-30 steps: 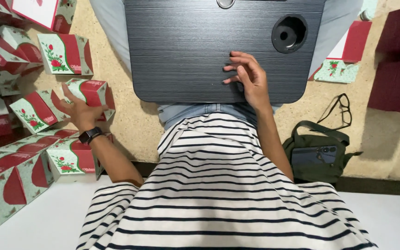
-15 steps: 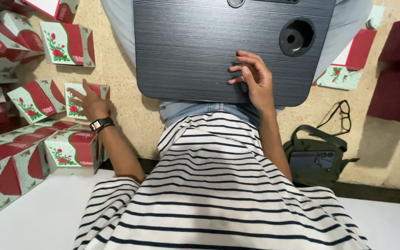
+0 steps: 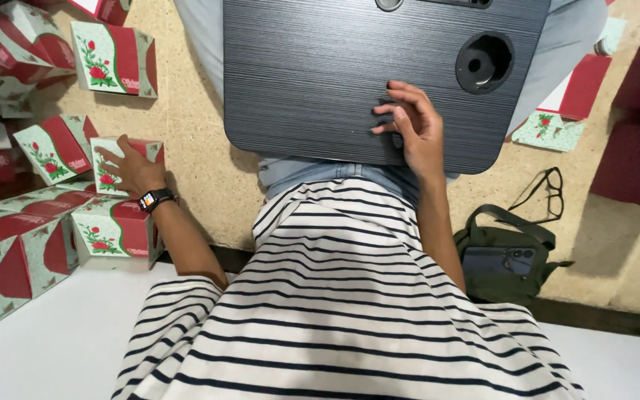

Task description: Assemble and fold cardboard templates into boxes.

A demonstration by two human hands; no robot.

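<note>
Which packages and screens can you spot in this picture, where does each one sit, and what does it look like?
Box under the left hand: small carton, pale green and red with rose print, on the floor.
Upright box: same green, red and rose design, farther up.
Box stack: same cartons, at the far left.
Flat cartons: unfolded, red and green, beyond the lap desk.
Smartwatch: small lit screen, left wrist.

The left hand reaches out sideways at the end of a nearly straight arm, fingers spread, while the right hand lies forward, palm down, fingers loosely curled.
</note>
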